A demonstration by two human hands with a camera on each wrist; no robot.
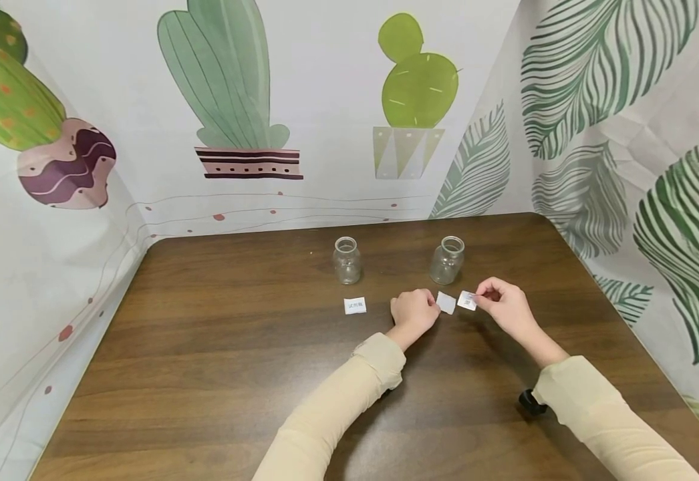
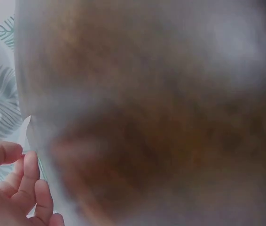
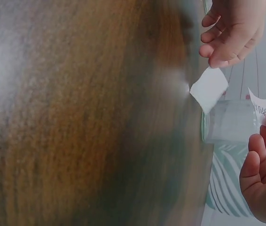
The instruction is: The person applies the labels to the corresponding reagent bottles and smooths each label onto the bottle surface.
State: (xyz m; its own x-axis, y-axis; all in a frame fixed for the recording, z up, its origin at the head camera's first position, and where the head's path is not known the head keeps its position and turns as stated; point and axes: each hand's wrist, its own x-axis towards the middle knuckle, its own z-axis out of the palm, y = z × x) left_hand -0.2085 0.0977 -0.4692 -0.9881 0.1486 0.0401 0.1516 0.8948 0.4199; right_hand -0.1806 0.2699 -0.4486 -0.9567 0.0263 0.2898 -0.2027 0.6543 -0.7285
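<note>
My left hand (image 1: 414,311) pinches a small blank white paper slip (image 1: 446,302) between thumb and finger. In the left wrist view that slip (image 2: 27,128) shows almost edge-on above the fingertips. Just to its right, my right hand (image 1: 506,308) pinches a small white label (image 1: 467,300) with dark print by its edge. The right wrist view has the printed label (image 3: 263,107) slightly curled and apart from the blank slip (image 3: 209,89). Behind the hands stands an open, clear glass jar (image 1: 447,262). Another clear glass jar (image 1: 347,260) stands to the left, with a printed white label (image 1: 355,305) lying flat before it.
The brown wooden table (image 1: 205,347) ends at a wall hanging (image 1: 337,87) printed with cacti and leaves. A black object (image 1: 531,403) shows at the right sleeve cuff. Much of the left wrist view is blurred.
</note>
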